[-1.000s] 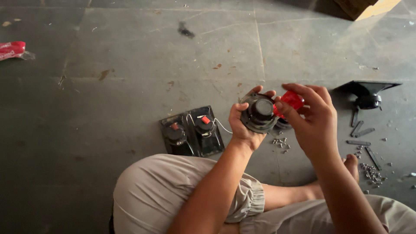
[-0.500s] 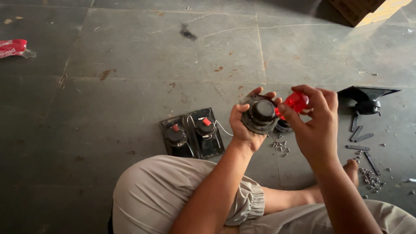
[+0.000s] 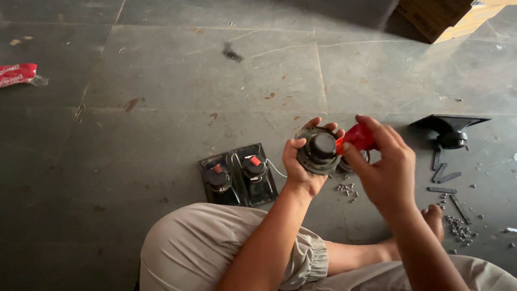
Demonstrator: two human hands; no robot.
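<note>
Since earlier my right hand (image 3: 385, 170) has dropped slightly, fingers pinching the small red plastic cap (image 3: 357, 137) just right of the round black speaker driver (image 3: 319, 151), gripped in my left hand (image 3: 302, 167).

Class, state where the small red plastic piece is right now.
In the head view, the small red plastic piece sits right of centre, pinched in the right hand, beside the round black speaker part that the left hand holds.
</note>
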